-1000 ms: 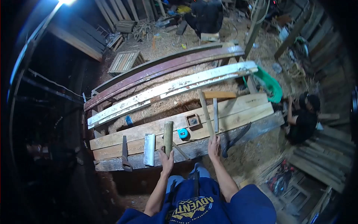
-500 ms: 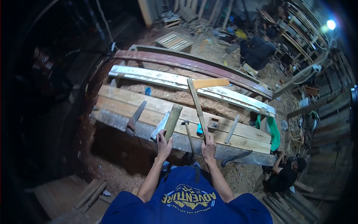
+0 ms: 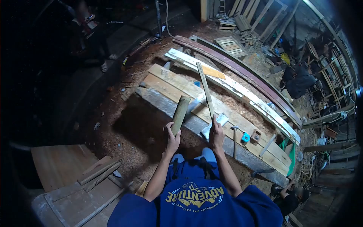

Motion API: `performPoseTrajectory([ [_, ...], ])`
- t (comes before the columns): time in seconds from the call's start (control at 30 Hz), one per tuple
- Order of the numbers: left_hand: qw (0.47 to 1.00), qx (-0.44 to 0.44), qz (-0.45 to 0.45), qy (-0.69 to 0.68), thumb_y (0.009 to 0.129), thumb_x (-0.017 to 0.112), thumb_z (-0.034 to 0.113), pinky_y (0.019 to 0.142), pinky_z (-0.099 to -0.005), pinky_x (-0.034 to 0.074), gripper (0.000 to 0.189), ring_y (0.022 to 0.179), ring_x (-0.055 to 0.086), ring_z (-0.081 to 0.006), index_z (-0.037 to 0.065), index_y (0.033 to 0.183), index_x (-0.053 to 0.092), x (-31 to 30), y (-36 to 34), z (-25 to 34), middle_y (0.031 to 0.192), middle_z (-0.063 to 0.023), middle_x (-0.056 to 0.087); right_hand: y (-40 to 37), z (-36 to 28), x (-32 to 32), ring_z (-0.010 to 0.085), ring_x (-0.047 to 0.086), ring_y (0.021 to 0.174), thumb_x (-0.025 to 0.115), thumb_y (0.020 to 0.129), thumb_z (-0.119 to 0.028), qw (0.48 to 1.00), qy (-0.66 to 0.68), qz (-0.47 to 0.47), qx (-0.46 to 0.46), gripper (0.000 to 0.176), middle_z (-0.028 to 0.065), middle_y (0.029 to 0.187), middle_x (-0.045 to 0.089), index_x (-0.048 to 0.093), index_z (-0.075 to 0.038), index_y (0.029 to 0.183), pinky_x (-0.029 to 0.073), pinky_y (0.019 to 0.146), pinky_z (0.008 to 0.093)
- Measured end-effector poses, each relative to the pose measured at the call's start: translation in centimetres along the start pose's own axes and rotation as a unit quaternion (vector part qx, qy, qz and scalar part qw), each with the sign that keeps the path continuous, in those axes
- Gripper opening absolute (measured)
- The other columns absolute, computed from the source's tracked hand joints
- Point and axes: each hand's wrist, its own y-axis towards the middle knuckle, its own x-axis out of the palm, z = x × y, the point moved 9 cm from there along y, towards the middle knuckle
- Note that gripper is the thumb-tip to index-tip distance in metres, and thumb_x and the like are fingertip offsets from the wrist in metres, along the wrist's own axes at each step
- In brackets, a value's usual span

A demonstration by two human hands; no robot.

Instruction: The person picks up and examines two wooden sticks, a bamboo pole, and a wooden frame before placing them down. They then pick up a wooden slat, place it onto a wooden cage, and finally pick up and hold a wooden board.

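Observation:
My left hand (image 3: 173, 139) is closed around the lower end of a thick, greenish-brown round piece that looks like bamboo (image 3: 180, 111), tilted upward. My right hand (image 3: 216, 136) grips a long thin wooden stick (image 3: 204, 89), held up and slanting left. At its far end an orange-brown flat board (image 3: 214, 72) appears joined to it at an angle. A whitish flat object (image 3: 215, 125) lies on the plank bench (image 3: 162, 104) behind my right hand. Right of that hand are a hammer (image 3: 235, 140), a turquoise tape measure (image 3: 245, 137) and a small wooden box (image 3: 256, 136).
A white-painted beam (image 3: 257, 108) and a reddish beam (image 3: 242, 72) run behind the bench. A dark curved tool (image 3: 263, 171) rests at its front edge. One person (image 3: 297, 81) crouches at back right, another (image 3: 289, 198) at lower right. Wood pieces (image 3: 100, 174) lie lower left.
My view has swung left, so the bench and tools sit farther right. Both hands keep their holds; the orange-brown board has moved along with the stick. The handsaw is now largely hidden.

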Motion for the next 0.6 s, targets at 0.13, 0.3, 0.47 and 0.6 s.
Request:
performPoseTrajectory([
  [0.13,0.999,-0.026,0.034,-0.007,0.096,0.064,0.008,0.114,-0.0486,0.033,0.055,0.132,0.042,-0.0389,0.002,0.143,0.035,-5.9,2.4,-1.9,0.136,-0.0228,0.044,2.3,-6.0,2.9,0.041,0.069,0.076,0.055,0.09,0.002,0.999,0.012,0.006,-0.033,0.072,0.0187,0.1,0.065,0.046,-0.025,0.156,0.055,0.065,0.0512],
  [0.3,0.996,-0.06,0.058,-0.02,0.1,0.062,0.011,0.114,-0.0478,0.035,0.054,0.131,0.044,-0.0375,0.004,0.144,0.034,-10.3,6.3,-4.8,0.137,-0.0218,0.044,4.9,-11.1,6.1,0.04,0.069,0.079,0.058,0.088,0.002,0.996,0.035,-0.039,-0.074,0.075,0.0189,0.098,0.064,0.045,-0.026,0.157,0.056,0.068,0.0497],
  [0.47,0.997,-0.065,0.036,-0.015,0.1,0.062,0.014,0.113,-0.0467,0.035,0.054,0.13,0.045,-0.0363,0.007,0.145,0.033,-12.8,14.1,-7.8,0.138,-0.0215,0.043,9.3,-14.6,11.3,0.039,0.068,0.078,0.058,0.085,0.004,0.994,0.071,-0.018,-0.08,0.079,0.0177,0.095,0.065,0.045,-0.025,0.157,0.054,0.07,0.0502],
  [0.6,0.999,-0.04,0.009,-0.003,0.1,0.062,0.016,0.115,-0.0466,0.034,0.055,0.133,0.044,-0.036,0.008,0.146,0.032,-14.3,23.4,-12.2,0.142,-0.0212,0.043,15.3,-16.6,18.4,0.0403,0.07,0.085,0.058,0.091,0.001,0.998,0.03,-0.051,-0.019,0.071,0.018,0.104,0.069,0.046,-0.025,0.156,0.055,0.071,0.0492],
])
